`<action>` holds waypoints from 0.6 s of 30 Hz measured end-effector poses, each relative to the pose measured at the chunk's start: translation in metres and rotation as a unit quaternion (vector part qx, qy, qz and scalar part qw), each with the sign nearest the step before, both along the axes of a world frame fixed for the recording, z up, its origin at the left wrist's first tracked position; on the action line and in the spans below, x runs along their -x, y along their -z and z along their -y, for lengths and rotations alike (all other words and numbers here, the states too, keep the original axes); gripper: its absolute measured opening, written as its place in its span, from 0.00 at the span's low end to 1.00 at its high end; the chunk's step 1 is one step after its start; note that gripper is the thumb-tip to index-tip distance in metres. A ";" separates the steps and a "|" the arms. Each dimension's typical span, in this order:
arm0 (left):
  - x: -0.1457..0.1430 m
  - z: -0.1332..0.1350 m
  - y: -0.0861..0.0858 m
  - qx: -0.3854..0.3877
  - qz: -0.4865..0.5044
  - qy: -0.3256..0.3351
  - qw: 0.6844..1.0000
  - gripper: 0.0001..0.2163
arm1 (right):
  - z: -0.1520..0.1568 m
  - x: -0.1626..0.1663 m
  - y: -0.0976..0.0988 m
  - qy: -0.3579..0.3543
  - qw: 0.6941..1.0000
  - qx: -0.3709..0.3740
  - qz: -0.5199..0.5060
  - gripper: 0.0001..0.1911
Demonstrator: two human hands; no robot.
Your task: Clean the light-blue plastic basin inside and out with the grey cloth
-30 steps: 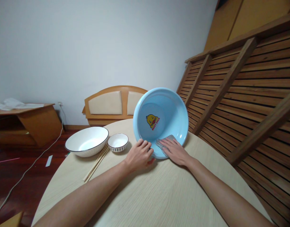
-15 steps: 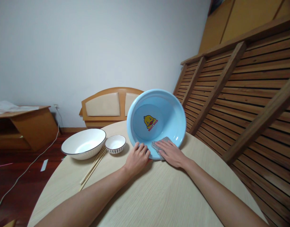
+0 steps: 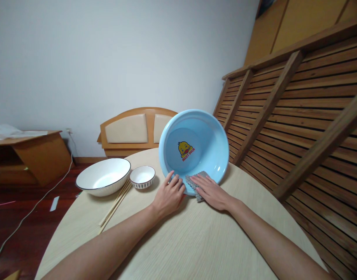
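A light blue plastic basin [image 3: 207,136] with a yellow duck print stands tilted on its near rim on the round table [image 3: 178,241], its inside facing me. My left hand [image 3: 168,194] grips the lower left rim of the basin, fingers curled over the edge. My right hand [image 3: 210,190] lies flat, fingers together, pressing a grey cloth [image 3: 192,180] against the basin's lower inside wall and rim.
A large white bowl [image 3: 104,176], a small patterned bowl [image 3: 142,176] and a pair of wooden chopsticks [image 3: 114,208] lie to the left on the table. A chair back [image 3: 131,130] stands behind. A slatted wooden frame [image 3: 297,116] leans at the right.
The cloth under my right hand has slid a little left and down along the basin's lower rim. The basin stays tilted. My left hand keeps its hold.
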State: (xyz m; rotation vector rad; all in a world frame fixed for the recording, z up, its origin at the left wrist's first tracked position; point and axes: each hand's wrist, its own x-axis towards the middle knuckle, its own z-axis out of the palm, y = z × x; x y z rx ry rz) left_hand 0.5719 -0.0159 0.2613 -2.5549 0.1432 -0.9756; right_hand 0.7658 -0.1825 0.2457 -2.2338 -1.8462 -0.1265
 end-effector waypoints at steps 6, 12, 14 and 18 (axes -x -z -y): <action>-0.003 0.003 0.000 -0.010 -0.015 0.019 1.000 0.10 | 0.003 -0.010 0.005 0.057 0.997 -0.015 0.046 0.29; -0.003 -0.001 0.000 -0.007 -0.008 0.027 1.000 0.10 | -0.005 0.013 0.005 0.015 1.000 0.004 -0.019 0.30; -0.002 -0.002 0.000 -0.008 -0.012 0.030 0.999 0.09 | -0.006 0.011 0.005 0.016 1.000 0.006 -0.017 0.29; -0.003 0.000 0.000 -0.005 -0.029 0.024 0.999 0.10 | -0.003 -0.002 0.006 0.029 1.000 0.000 0.008 0.28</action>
